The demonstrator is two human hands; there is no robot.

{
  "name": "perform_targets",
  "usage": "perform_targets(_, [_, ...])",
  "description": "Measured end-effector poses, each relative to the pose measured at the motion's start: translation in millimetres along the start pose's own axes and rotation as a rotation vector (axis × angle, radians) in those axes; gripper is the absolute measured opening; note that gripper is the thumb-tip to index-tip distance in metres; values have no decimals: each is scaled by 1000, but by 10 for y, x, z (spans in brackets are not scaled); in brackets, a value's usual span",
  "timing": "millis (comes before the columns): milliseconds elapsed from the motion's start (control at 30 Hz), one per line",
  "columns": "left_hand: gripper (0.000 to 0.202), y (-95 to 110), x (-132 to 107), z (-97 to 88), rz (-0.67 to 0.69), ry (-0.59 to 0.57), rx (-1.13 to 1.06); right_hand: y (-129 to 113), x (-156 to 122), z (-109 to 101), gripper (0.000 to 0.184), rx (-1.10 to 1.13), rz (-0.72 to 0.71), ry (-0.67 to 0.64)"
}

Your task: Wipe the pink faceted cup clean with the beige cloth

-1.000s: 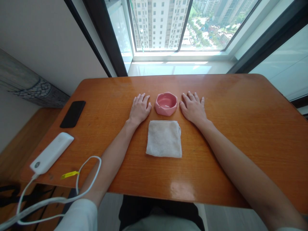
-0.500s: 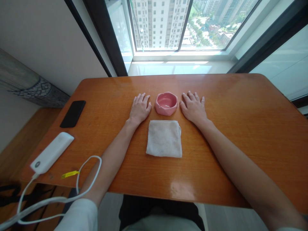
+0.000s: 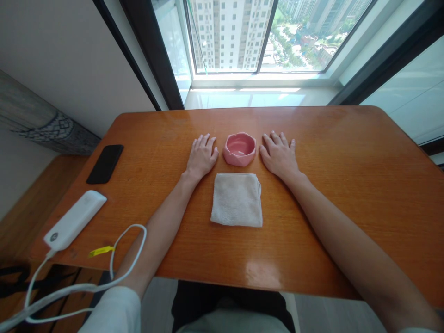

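A pink faceted bowl (image 3: 239, 159) stands upright on the wooden table between my two hands. My left hand (image 3: 202, 156) rests palm down just left of it, fingers stretched out and holding nothing. On the bowl's other side, my right hand (image 3: 279, 153) also lies flat with spread fingers, its thumb close to the rim. Neither hand appears to grip the bowl. Nearer to me, a folded whitish cloth (image 3: 236, 200) lies flat between my forearms.
The wooden table (image 3: 347, 185) reaches back to a window ledge. At the left are a black phone (image 3: 105, 164) and a white power bank (image 3: 75, 219). Its white cable (image 3: 138, 249) loops over my left forearm, with a yellow tag (image 3: 100, 251) on it.
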State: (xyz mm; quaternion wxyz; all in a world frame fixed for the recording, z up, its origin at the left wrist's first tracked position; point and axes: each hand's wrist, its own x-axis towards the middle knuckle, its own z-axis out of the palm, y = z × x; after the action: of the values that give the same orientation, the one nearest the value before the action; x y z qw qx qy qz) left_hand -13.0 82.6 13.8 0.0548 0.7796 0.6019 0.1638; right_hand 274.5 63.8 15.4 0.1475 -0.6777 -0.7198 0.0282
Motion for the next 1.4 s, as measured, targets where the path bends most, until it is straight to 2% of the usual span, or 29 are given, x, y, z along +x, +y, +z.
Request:
perform_targets(200, [56, 7, -5, -3, -6, -6, 6, 6, 10, -3, 66, 18, 10, -11])
perform_targets(300, [55, 10, -6, -3, -7, -2, 2, -40, -23, -82, 64, 110, -16, 55])
perform_targets(433, [55, 16, -3, -11, -4, 2, 2, -250, -171, -201, 67, 215, -183, 170])
perform_targets(600, [56, 28, -2, -24, -2, -6, 10, -599, -371, -140, 75, 197, -359, 84])
perform_targets(700, [57, 34, -4, -29, -5, -12, 12, -657, -379, -59, 63, 174, -329, 68])
perform_targets(833, [57, 26, -4, -20, -4, -10, 5, -595, -320, -35, 46, 241, -291, 95])
perform_targets(967, [56, 4, 2, 3, 2, -2, -4, -472, -244, -76, 38, 295, -260, 154])
perform_targets(1067, [55, -12, 6, 23, 4, 8, -8, -273, -141, -104, 40, 265, -184, 204])
perform_targets(1233, [55, -20, 5, 32, 2, 14, -13, 305, 71, -147, 44, 176, 1, 332])
perform_targets(1400, [56, 6, 1, -3, -7, -2, -16, 907, 193, -251, 42, 87, 277, 441])
